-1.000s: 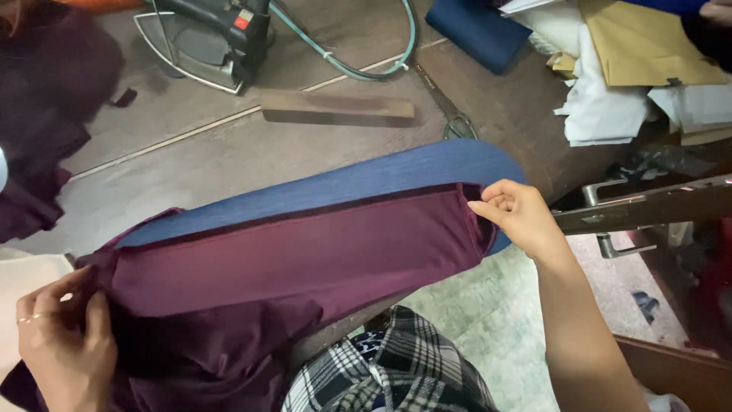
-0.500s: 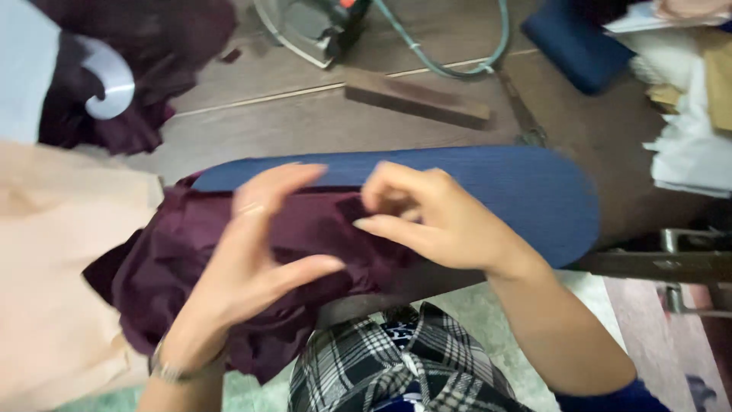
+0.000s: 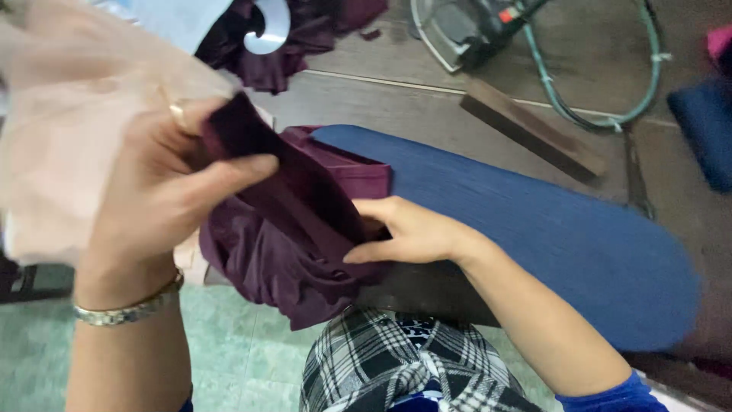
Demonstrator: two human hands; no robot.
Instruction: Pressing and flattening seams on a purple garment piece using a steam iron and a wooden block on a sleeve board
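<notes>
A person's left hand is raised at the near left of the scene, wrist bent and banded by a gold-coloured bracelet, thumb stretched across a folded strip of dark purple cloth. The right hand reaches in from the near right on a bare forearm, a blue sleeve showing at the bottom edge, its palm low against the near edge of a blue padded ironing board.

The purple cloth hangs bunched off the left end of the board, between the two hands, part of it lying on the blue cover and the rest drooping toward the checked fabric on the person's lap. Pale pink fabric fills the left side behind the raised hand and hides what lies beyond it. On the desk farther off sit an iron with a green cord looping right, a flat wooden block, another heap of purple fabric with a white curved piece on it, and a dark blue pad at the far right.

The left grip is closed, pinching the strip of cloth between thumb and fingers. The right grip is closed too, thumb and fingertips nipping the lower end of the same strip, just beside the board's edge.
</notes>
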